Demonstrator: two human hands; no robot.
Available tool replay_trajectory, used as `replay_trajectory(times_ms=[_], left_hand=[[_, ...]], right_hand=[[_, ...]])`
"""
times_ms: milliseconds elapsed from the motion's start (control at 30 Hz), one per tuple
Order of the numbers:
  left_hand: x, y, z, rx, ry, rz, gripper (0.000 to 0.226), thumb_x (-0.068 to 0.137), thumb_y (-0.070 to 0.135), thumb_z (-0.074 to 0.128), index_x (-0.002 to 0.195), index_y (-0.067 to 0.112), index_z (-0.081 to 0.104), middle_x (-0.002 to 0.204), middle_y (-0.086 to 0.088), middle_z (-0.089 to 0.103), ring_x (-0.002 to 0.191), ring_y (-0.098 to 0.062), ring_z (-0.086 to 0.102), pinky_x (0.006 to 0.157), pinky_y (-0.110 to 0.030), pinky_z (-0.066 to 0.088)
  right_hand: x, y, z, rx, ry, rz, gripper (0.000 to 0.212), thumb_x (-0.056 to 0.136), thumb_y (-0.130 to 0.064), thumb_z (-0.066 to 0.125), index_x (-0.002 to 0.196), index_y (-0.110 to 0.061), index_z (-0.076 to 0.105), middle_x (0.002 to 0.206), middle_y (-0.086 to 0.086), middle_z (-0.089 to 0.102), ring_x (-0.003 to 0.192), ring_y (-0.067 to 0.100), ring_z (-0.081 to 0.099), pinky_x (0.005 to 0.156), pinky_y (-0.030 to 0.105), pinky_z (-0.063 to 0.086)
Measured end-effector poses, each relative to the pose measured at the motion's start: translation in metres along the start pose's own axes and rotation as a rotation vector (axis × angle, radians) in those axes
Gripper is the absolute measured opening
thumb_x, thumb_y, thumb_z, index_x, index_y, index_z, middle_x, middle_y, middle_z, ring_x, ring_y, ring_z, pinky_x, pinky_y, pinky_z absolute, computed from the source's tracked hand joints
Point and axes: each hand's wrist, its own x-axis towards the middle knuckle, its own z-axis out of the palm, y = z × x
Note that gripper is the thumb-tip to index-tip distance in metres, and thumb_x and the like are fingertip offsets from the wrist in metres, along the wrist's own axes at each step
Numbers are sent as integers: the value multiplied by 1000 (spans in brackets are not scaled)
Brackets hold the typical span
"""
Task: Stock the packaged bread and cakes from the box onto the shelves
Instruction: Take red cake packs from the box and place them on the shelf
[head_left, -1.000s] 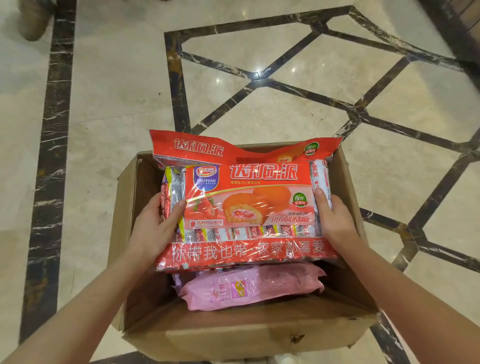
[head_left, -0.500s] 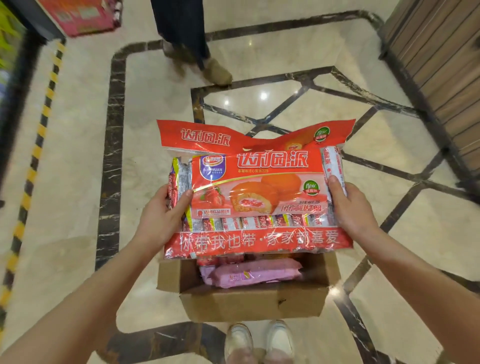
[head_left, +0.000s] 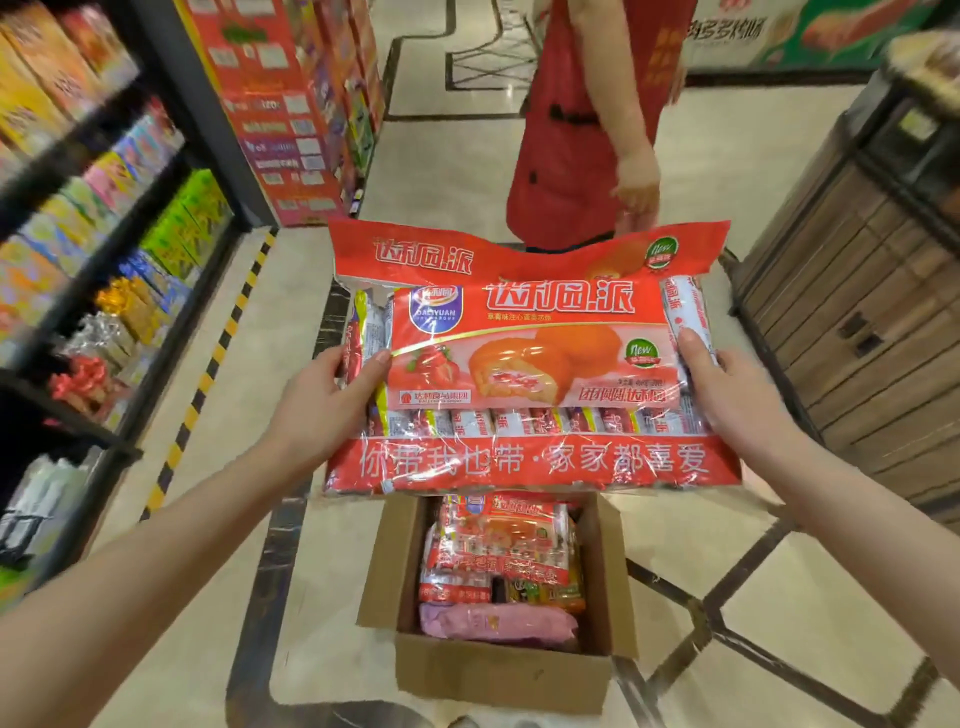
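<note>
The red cake pack (head_left: 530, 364) is held flat above the open cardboard box (head_left: 498, 670), the left hand (head_left: 322, 405) gripping its left edge and the right hand (head_left: 732, 395) its right edge, thumbs on top. Inside the box lie another red pack (head_left: 501, 540) and what seems a pink bag (head_left: 496, 621). Left of the box stand blurred shelves (head_left: 104, 249), beyond it a person in a red apron (head_left: 576, 130), to its right a wooden cabinet (head_left: 857, 312), with bare floor (head_left: 291, 312) between.

You hold the cake pack (head_left: 530, 364) out in front of you, your left hand (head_left: 322, 405) on its left edge and your right hand (head_left: 727, 395) on its right edge. Below it and nearer to you, the box (head_left: 498, 670) sits on the floor (head_left: 441, 171) with more packs (head_left: 498, 561) inside (stacked, one over another). Shelves (head_left: 104, 249) run along your left, a cabinet (head_left: 857, 332) stands to your right, and another person (head_left: 587, 124) stands beyond the pack.
</note>
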Motion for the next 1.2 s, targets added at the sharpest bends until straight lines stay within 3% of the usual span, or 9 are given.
replay_trajectory(times_ms=[100, 233, 333, 467, 533, 667, 867, 1033, 1200], left_hand=[[-21, 38, -37, -6, 61, 29, 46, 86, 57, 50, 111, 19, 58, 90, 5, 72, 67, -11, 71, 64, -30, 56], [-55, 79, -80, 10, 181, 97, 35, 89, 52, 49, 100, 20, 60, 81, 7, 71, 62, -10, 70, 58, -28, 51], [-83, 93, -106, 32, 270, 97, 30, 89, 53, 48, 89, 24, 60, 78, 6, 71, 64, -14, 70, 64, -34, 54], [-123, 97, -124, 63, 377, 29, 31, 89, 55, 46, 93, 26, 57, 80, 6, 71, 62, -12, 70, 62, -32, 56], [-145, 95, -132, 73, 430, -13, 35, 89, 56, 46, 94, 24, 58, 80, 4, 71, 61, -13, 70, 61, -32, 57], [-192, 80, -153, 75, 557, -82, 46, 85, 64, 46, 98, 23, 60, 85, 3, 72, 69, -17, 70, 69, -39, 57], [-280, 65, -179, 23, 734, -159, 33, 86, 58, 47, 93, 28, 57, 79, 9, 70, 60, -7, 69, 56, -26, 51], [-367, 51, -200, 26, 912, -304, 36, 86, 60, 47, 98, 28, 58, 83, 4, 72, 66, -16, 71, 70, -38, 57], [-453, 35, -209, 77, 1104, -399, 36, 88, 58, 46, 96, 25, 59, 86, 1, 71, 71, -17, 70, 71, -36, 57]], right_hand=[[-19, -49, -25, 10, 28, -96, 50, 89, -61, 38, 98, -16, 58, 73, -4, 63, 64, 14, 63, 54, 25, 43], [-37, -98, -48, -8, 60, -225, 56, 90, -59, 39, 88, -9, 63, 72, -1, 62, 66, 17, 61, 60, 29, 42], [-46, -127, -52, -27, 32, -318, 55, 90, -57, 40, 78, -7, 61, 73, 6, 62, 64, 19, 58, 58, 30, 41], [-55, -149, -47, -5, -119, -371, 63, 82, -70, 42, 87, -12, 66, 77, 8, 69, 67, 26, 67, 69, 37, 53], [-62, -159, -40, 15, -189, -386, 66, 77, -76, 41, 92, -17, 64, 76, 4, 71, 65, 25, 69, 66, 36, 54], [-84, -184, -18, 37, -285, -488, 62, 83, -68, 44, 92, -10, 64, 77, 9, 68, 65, 25, 66, 57, 29, 48], [-134, -217, 32, 79, -510, -621, 56, 87, -60, 45, 82, -8, 65, 71, 8, 69, 55, 20, 66, 56, 28, 48], [-196, -245, 76, 50, -701, -744, 52, 91, -53, 44, 85, -6, 67, 70, 4, 68, 51, 17, 66, 55, 27, 49], [-269, -265, 115, -4, -785, -857, 57, 88, -61, 42, 91, -8, 64, 74, 5, 64, 67, 23, 64, 64, 32, 50]])
